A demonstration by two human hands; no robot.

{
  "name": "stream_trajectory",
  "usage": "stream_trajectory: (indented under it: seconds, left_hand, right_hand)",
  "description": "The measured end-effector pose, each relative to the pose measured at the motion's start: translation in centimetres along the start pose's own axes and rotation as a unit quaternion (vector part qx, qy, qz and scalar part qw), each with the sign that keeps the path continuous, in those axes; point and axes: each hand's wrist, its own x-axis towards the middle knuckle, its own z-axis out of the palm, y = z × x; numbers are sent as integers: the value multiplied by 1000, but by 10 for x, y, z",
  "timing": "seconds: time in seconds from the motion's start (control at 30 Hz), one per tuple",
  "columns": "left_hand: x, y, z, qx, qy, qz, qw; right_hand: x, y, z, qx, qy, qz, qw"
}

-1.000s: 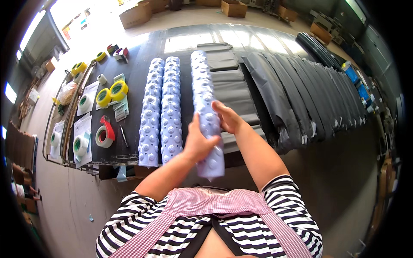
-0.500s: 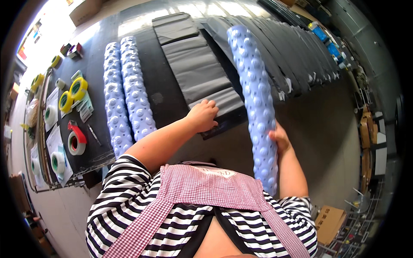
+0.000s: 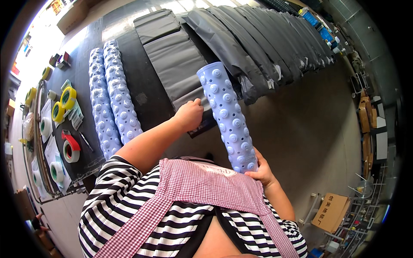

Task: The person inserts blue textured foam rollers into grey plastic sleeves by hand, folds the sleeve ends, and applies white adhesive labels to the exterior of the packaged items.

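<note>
My right hand [image 3: 263, 172] grips the lower end of a rolled light-blue mat [image 3: 228, 118] covered in round bumps and small holes. The roll is held tilted, and its open far end is beside a stack of flat dark grey plastic bags [image 3: 174, 53]. At the near end of that stack, my left hand [image 3: 189, 115] is closed with curled fingers, seemingly pinching a bag's edge; the fingertips are partly hidden. Two more blue rolled mats [image 3: 102, 103] [image 3: 120, 92] lie side by side on the black table [image 3: 142, 92], left of the stack.
Several filled grey bags [image 3: 258, 47] overlap in a row at the table's far right. Yellow tape rolls [image 3: 68, 97], a red tape dispenser [image 3: 71, 146] and a pen [image 3: 86, 142] are at the left. A cardboard box [image 3: 330, 212] stands at the lower right, beside a wire rack [image 3: 365, 215].
The held roll has come down and toward me, its far end now nearer the bag stack's front edge. My right hand has shifted to its lower end. My left fingers have curled tighter.
</note>
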Motion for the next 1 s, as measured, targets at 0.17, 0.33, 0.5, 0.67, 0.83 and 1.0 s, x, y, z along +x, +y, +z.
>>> stream_trajectory:
  seconds: [0.17,0.33,0.5,0.67,0.83,1.0]
  left_hand:
    - [2,-1,10,-17,46,-9,999]
    - [3,-28,11,-137,116,31,983]
    - [-9,-11,4,-89,104,10,991]
    - [-4,-18,8,-47,60,18,997]
    - [0,-26,6,-271,113,-100,951]
    - [6,-78,-2,-791,31,-197,579]
  right_hand:
    - [-4,7,-5,5,-1,21,1000]
    - [-13,11,-4,5,4,19,1000]
    - [-17,12,-3,10,27,32,999]
    - [-21,14,-6,-14,30,36,999]
    - [-26,14,-2,-16,38,34,999]
    - [-33,29,-10,-101,52,13,993]
